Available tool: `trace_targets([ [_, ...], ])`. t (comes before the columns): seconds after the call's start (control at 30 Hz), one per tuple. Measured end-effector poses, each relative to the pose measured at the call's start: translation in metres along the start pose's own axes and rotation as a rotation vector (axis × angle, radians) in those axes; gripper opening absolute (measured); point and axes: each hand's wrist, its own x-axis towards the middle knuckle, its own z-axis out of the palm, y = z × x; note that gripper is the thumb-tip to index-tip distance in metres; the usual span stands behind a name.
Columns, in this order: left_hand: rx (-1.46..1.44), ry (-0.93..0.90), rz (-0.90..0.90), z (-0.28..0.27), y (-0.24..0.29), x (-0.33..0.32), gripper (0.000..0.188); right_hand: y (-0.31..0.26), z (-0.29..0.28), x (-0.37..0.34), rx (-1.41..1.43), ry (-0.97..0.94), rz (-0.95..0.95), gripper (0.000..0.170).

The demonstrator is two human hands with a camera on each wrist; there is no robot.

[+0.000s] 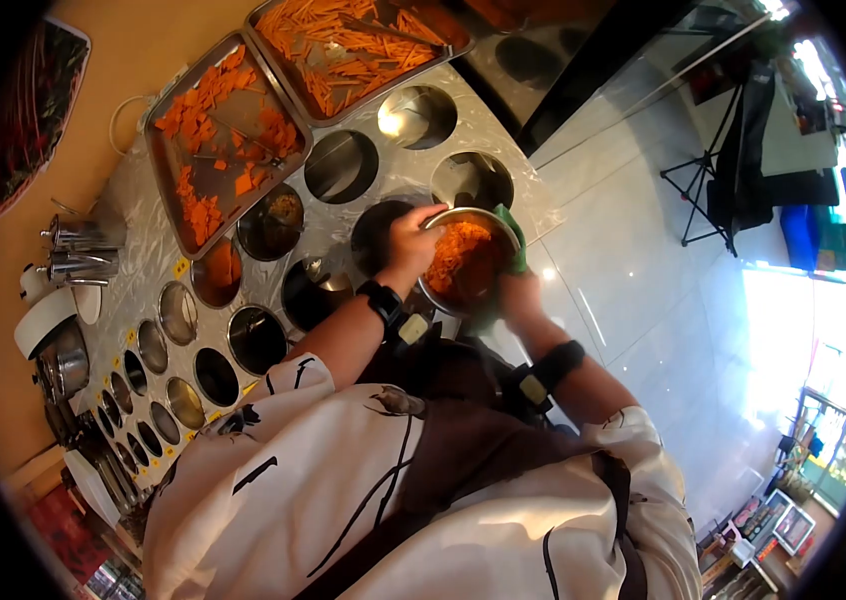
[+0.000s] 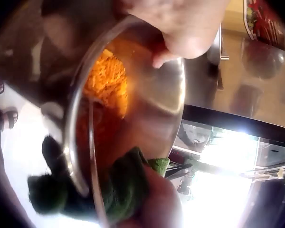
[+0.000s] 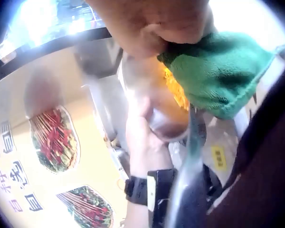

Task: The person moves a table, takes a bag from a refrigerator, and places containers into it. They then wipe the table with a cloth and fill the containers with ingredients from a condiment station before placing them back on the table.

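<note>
Both hands hold a round metal bowl [image 1: 430, 288] tilted at the counter's edge. Orange shreds [image 1: 461, 250], like grated carrot, lie inside it against one side. My left hand [image 1: 409, 246] grips the rim, its thumb over the edge in the left wrist view. On the opposite side my right hand [image 1: 520, 300] holds the bowl through a green cloth [image 3: 218, 71], which covers part of the rim. A long thin metal handle [image 2: 93, 161] crosses the bowl's mouth near the cloth in the left wrist view.
A marbled counter [image 1: 128, 205] has many round wells, some with metal containers. Two metal trays with orange pieces, one left [image 1: 205, 172] and one farther back [image 1: 393, 85], stand on it. Pots [image 1: 65, 360] line the left wall. Tiled floor [image 1: 633, 310] lies right, with a black folding stand [image 1: 728, 165].
</note>
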Motion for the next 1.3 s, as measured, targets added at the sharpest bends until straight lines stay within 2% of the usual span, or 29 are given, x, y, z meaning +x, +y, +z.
trace_targets([
  [0.03, 0.006, 0.088, -0.023, 0.004, 0.002, -0.006, 0.029, 0.002, 0.003, -0.003, 0.118, 0.027, 0.074, 0.030],
  [0.07, 0.006, 0.081, -0.019, 0.012, 0.004, -0.012, 0.029, 0.003, 0.009, -0.009, 0.238, 0.052, 0.150, 0.032],
  [0.1, -0.020, 0.265, -0.073, 0.021, 0.006, -0.018, 0.027, 0.001, 0.018, -0.017, 0.246, 0.059, 0.149, 0.032],
  [0.13, -0.046, 0.446, -0.125, 0.030, 0.009, -0.025, 0.026, -0.002, 0.028, -0.026, 0.388, 0.135, 0.248, 0.029],
  [0.17, -0.057, 0.499, -0.124, 0.038, 0.009, -0.030, 0.023, -0.005, 0.035, -0.030, 0.533, 0.212, 0.344, 0.026],
  [0.27, -0.109, 0.442, -0.179, 0.036, 0.002, -0.034, 0.024, -0.009, 0.040, -0.032, 0.566, 0.246, 0.221, 0.024],
  [0.3, -0.016, 0.439, -0.147, 0.032, -0.003, -0.033, 0.025, -0.010, 0.036, -0.032, 0.571, 0.252, 0.223, 0.024],
  [0.33, -0.010, 0.429, -0.152, 0.023, -0.009, -0.030, 0.025, -0.011, 0.025, -0.028, 0.349, 0.176, 0.205, 0.023],
  [0.4, 0.280, 0.020, -0.337, -0.001, -0.005, -0.007, 0.029, -0.023, -0.003, -0.013, -0.093, 0.023, 0.156, 0.022],
  [0.43, 0.206, -0.112, -0.406, -0.011, 0.011, 0.003, 0.032, -0.032, -0.016, -0.005, -0.210, -0.070, 0.144, 0.023],
  [0.47, 0.416, -0.325, -0.361, -0.024, 0.007, 0.019, 0.032, -0.039, -0.026, 0.002, -0.329, -0.165, 0.132, 0.023],
  [0.53, 0.559, -0.593, -0.710, -0.020, 0.056, 0.023, 0.030, -0.037, -0.035, 0.016, -0.248, -0.235, 0.097, 0.025],
  [0.6, 0.507, -0.638, -0.734, -0.017, 0.046, 0.021, 0.032, -0.031, -0.035, 0.026, -0.402, -0.232, 0.012, 0.026],
  [0.63, 0.440, -0.650, -0.714, -0.019, 0.034, 0.020, 0.033, -0.030, -0.035, 0.018, -0.235, -0.186, 0.032, 0.026],
  [0.67, 0.327, -0.586, -0.713, -0.016, 0.046, 0.010, 0.035, -0.022, -0.031, 0.012, -0.223, -0.172, 0.038, 0.026],
  [0.73, 0.222, -0.478, -0.745, -0.013, 0.035, -0.001, 0.036, -0.001, -0.024, 0.001, 0.064, -0.070, 0.107, 0.026],
  [0.77, 0.228, -0.496, -0.752, -0.011, 0.029, -0.006, 0.036, 0.005, -0.021, -0.015, -0.016, -0.092, -0.154, 0.026],
  [0.8, 0.156, -0.443, -0.781, -0.010, 0.024, -0.012, 0.034, -0.006, -0.012, -0.027, 0.085, 0.030, 0.210, 0.024],
  [0.87, 0.097, -0.402, -0.804, -0.002, 0.016, -0.024, 0.033, -0.013, 0.002, -0.052, 0.341, 0.076, 0.252, 0.023],
  [0.9, 0.010, -0.270, -0.790, 0.008, 0.010, -0.036, 0.031, 0.008, 0.014, -0.056, 0.232, 0.049, -0.130, 0.024],
  [0.93, -0.076, -0.139, -0.771, 0.013, 0.004, -0.043, 0.028, 0.026, 0.024, -0.056, 0.228, 0.100, -0.172, 0.023],
  [1.0, 0.067, -0.268, -0.679, 0.012, -0.002, -0.044, 0.025, -0.007, 0.033, -0.076, 0.617, 0.187, 0.231, 0.022],
  [1.03, 0.075, -0.242, -0.686, 0.016, -0.006, -0.042, 0.024, 0.023, 0.034, -0.066, 0.544, 0.170, 0.059, 0.021],
  [1.07, 0.084, -0.212, -0.700, 0.019, -0.004, -0.044, 0.024, 0.026, 0.024, -0.071, 0.553, 0.182, 0.062, 0.021],
  [1.1, 0.014, -0.299, -0.730, 0.017, 0.004, -0.042, 0.023, 0.029, 0.012, -0.081, 0.520, 0.037, -0.090, 0.021],
  [1.13, -0.153, -0.266, -0.838, 0.023, 0.011, -0.044, 0.026, 0.029, -0.001, -0.091, 0.487, -0.101, -0.247, 0.021],
  [1.17, -0.186, -0.286, -0.855, 0.026, 0.023, -0.041, 0.028, 0.018, -0.016, -0.106, 0.569, -0.196, -0.058, 0.023],
  [1.27, -0.276, -0.340, -0.872, 0.039, 0.036, -0.030, 0.034, 0.052, -0.052, -0.135, 0.647, -0.198, -0.009, 0.025],
  [1.3, -0.265, -0.393, -0.878, 0.044, 0.042, -0.029, 0.035, 0.070, -0.056, -0.141, 1.027, -0.194, 0.150, 0.028],
])
